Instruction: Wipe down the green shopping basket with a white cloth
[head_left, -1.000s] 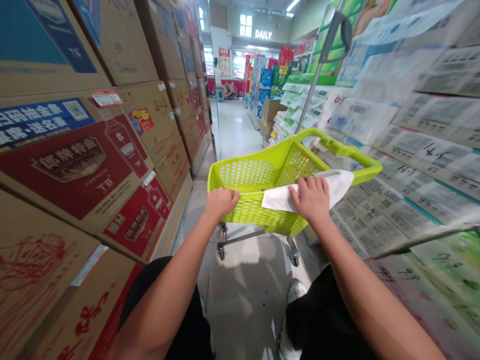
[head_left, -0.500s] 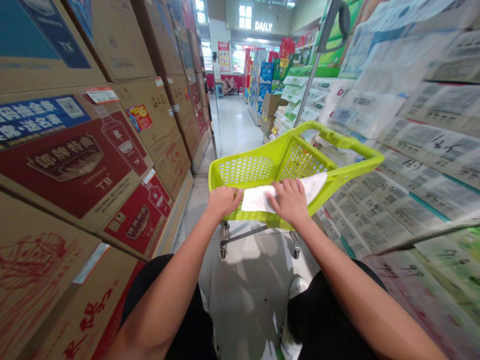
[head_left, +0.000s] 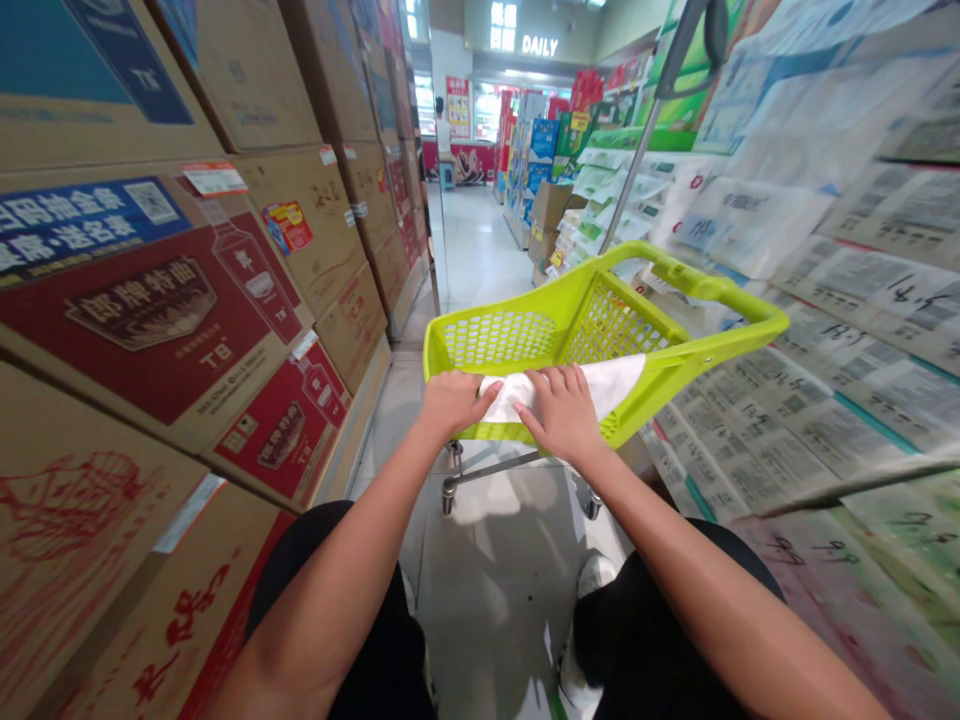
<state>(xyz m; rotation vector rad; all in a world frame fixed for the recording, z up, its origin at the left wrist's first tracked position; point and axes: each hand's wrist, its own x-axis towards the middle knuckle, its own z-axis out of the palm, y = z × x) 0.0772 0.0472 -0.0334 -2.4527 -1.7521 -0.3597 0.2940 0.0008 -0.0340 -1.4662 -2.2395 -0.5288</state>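
Note:
A lime-green shopping cart (head_left: 675, 362) stands sideways in front of me, its perforated basket facing me with the handle at the right. Draped over the near rim of the basket is a white cloth (head_left: 619, 380). My left hand (head_left: 452, 405) is closed over the rim near the left corner, its thumb at the cloth's left end. My right hand (head_left: 561, 410) lies on the cloth, fingers curled over the rim and thumb on the near side, pressing cloth against the basket. The fingertips beyond the rim are partly hidden.
Stacked cardboard cartons (head_left: 150, 290) wall in the left side. Packs of paper goods (head_left: 810, 390) are piled on the right, close to the cart handle. A grey-handled metal pole (head_left: 634, 180) rises behind the cart. Tiled floor (head_left: 487, 240) runs back to a distant person (head_left: 442, 130).
My right hand has slid left along the rim with the cloth, closer to my left hand. The cloth's left end now meets my left thumb. The view has turned slightly left.

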